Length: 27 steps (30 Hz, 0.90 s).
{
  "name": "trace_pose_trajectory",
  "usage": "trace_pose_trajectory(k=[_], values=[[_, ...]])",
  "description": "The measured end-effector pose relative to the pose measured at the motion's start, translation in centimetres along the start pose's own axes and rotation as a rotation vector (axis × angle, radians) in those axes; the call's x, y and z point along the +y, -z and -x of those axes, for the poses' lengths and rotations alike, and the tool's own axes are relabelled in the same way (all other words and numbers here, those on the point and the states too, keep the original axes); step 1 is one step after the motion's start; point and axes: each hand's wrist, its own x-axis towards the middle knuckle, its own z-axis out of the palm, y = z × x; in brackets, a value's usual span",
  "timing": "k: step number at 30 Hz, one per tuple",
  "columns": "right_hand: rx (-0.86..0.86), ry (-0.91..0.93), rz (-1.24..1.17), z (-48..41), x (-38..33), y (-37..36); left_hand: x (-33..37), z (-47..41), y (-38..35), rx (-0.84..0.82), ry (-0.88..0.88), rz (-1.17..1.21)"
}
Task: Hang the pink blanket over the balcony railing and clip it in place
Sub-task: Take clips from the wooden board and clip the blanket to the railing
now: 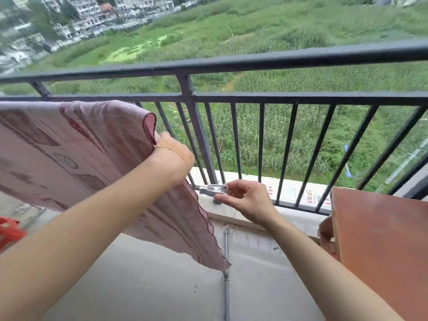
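Note:
The pink patterned blanket (76, 156) is draped over the lower rail of the dark metal balcony railing (254, 98) at the left, its inner half hanging toward me. My left hand (172, 156) grips the blanket's right edge and pulls it out from the bars. My right hand (245, 196) is lower, near the sill, its fingers closed on a grey clip (214, 189). The clip is just right of the blanket's hanging edge and apart from it.
A reddish-brown wooden table (379, 249) stands at the right, close to my right forearm. A concrete sill (234, 212) runs under the bars. A grey pipe (226, 295) lies on the floor. Something red (9, 230) sits at the left edge.

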Motion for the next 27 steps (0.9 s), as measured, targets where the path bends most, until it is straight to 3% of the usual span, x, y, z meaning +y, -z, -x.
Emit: trace_pose_trajectory(k=[8, 15, 22, 27], values=[[0.12, 0.224, 0.269, -0.8, -5.4, 0.6, -3.8, 2.5, 2.7, 0.115, -0.027, 0.065], [0.142, 0.295, 0.418, -1.6, -7.8, 0.0, -5.5, 3.0, 3.3, 0.265, -0.042, 0.125], [0.116, 0.306, 0.415, -2.6, -9.5, -1.2, -5.7, 3.1, 2.4, 0.357, -0.077, 0.185], [0.093, 0.206, 0.242, -2.8, -9.5, -1.8, -6.1, 3.0, 1.6, 0.369, -0.095, 0.291]])
